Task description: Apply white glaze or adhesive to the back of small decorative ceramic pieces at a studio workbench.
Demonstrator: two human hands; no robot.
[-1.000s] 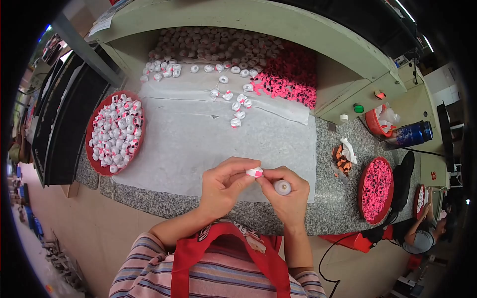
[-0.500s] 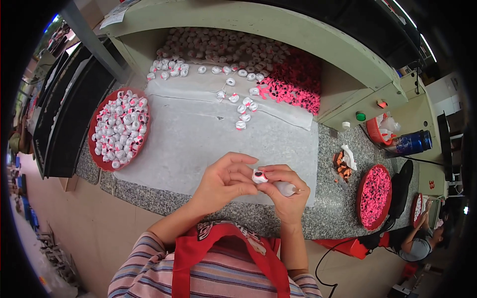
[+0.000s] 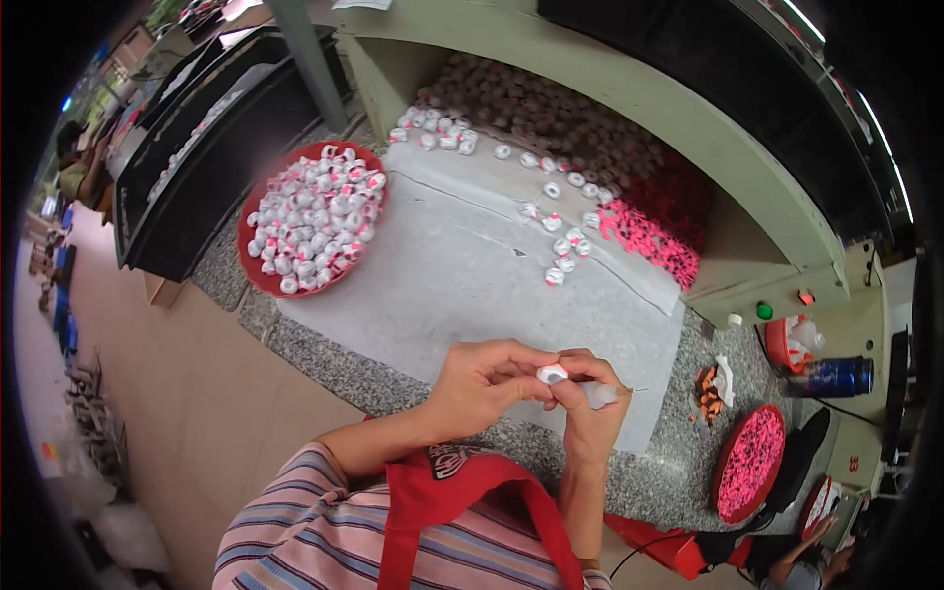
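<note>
- left hand [image 3: 484, 382] and right hand [image 3: 588, 408] meet just above the near edge of the stone counter [image 3: 678, 462], close to the body — likely so small work sits right under the eyes.
- the left fingers are pinched narrow on a small white cap [image 3: 552, 374] with a touch of red; the right fingers close around a little clear tube [image 3: 602, 393] whose thin tip points away to the right, the cap touching its other end.
- a grey mat [image 3: 462, 265] covers the work area, probably to keep small parts from rolling on the stone.
- red round tray [image 3: 258, 280] to the left, within reach of the left arm, heaped with white-and-red caps [image 3: 315, 221].
- more loose caps [image 3: 560, 246] lie scattered at the far side of the mat, beside a pile of pink pieces [image 3: 654, 241] under the shelf.
- a second red tray [image 3: 723, 472] on the right, filled with pink pieces — well apart from the first.
- a small red bowl [image 3: 777, 344] and a dark blue can [image 3: 836, 377] on its side rest farther right; what the bowl holds is too small to tell.
</note>
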